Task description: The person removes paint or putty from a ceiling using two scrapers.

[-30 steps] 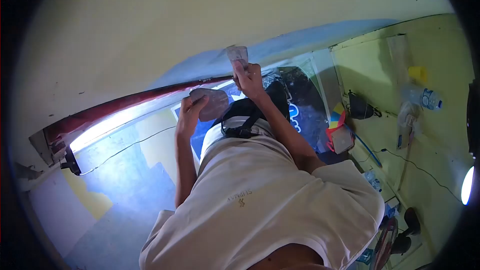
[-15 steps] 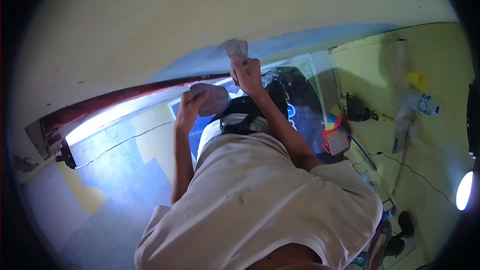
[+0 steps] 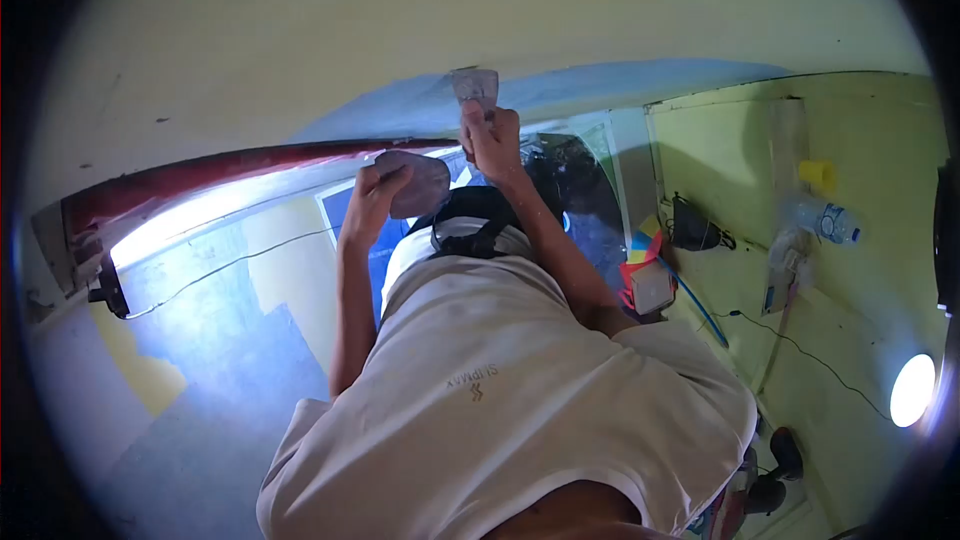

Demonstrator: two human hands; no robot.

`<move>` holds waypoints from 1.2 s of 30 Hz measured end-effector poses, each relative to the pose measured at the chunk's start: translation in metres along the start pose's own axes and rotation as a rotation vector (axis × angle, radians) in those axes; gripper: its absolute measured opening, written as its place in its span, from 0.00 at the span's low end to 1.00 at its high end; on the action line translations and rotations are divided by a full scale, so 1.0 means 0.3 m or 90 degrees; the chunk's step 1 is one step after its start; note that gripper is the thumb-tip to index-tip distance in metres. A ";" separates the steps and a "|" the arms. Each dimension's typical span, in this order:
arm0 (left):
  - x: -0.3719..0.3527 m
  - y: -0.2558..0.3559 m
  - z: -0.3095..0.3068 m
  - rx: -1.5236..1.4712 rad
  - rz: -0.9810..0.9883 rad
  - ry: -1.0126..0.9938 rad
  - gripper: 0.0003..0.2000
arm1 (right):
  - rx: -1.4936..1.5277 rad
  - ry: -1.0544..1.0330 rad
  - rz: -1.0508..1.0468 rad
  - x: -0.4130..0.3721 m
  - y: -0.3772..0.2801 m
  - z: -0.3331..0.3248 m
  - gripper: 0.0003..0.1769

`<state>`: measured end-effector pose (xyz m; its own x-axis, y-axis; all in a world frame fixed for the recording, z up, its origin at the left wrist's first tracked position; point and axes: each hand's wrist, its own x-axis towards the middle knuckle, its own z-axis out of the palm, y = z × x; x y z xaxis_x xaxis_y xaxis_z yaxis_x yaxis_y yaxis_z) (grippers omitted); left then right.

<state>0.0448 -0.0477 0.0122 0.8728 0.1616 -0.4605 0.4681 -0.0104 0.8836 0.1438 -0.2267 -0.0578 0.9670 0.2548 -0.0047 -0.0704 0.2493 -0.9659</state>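
Note:
My right hand (image 3: 492, 140) is closed round a putty knife (image 3: 475, 86), its grey, smeared blade pointing up to the wall (image 3: 330, 30) at the lower edge of the cream area. Blade and wall appear to touch, beside a blue painted patch (image 3: 590, 78). Lower and to the left, my left hand (image 3: 370, 198) grips a wide, flat grey scraper (image 3: 418, 186) with a rounded outline. Its handle is hidden by my fingers. The two tools are apart, both in front of my waist.
A red strip (image 3: 240, 162) runs along the wall's lower edge, above a bright light. A cable (image 3: 240, 265) crosses the patchy floor on the left. On the right are a plastic bottle (image 3: 832, 222), a yellow cup (image 3: 817, 175), a black bag (image 3: 690, 225) and a glowing lamp (image 3: 912, 392).
The view has shifted slightly, moving the right-hand objects left and a little down. My left hand with the scraper sits slightly higher; the putty knife stays near the blue patch's edge.

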 end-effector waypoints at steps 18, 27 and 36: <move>-0.008 -0.007 -0.015 -0.065 -0.023 0.045 0.12 | 0.062 -0.030 0.076 -0.004 -0.073 0.008 0.31; 0.004 -0.010 -0.017 -0.067 -0.032 -0.018 0.12 | 0.015 -0.017 0.046 -0.022 -0.074 0.023 0.33; -0.005 -0.007 -0.014 -0.089 -0.031 -0.007 0.12 | 0.015 -0.018 0.037 -0.013 -0.077 0.042 0.34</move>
<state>0.0418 -0.0437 0.0114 0.8516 0.1476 -0.5030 0.4866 0.1342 0.8632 0.1385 -0.2217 -0.0323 0.9541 0.2949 -0.0525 -0.1314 0.2547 -0.9580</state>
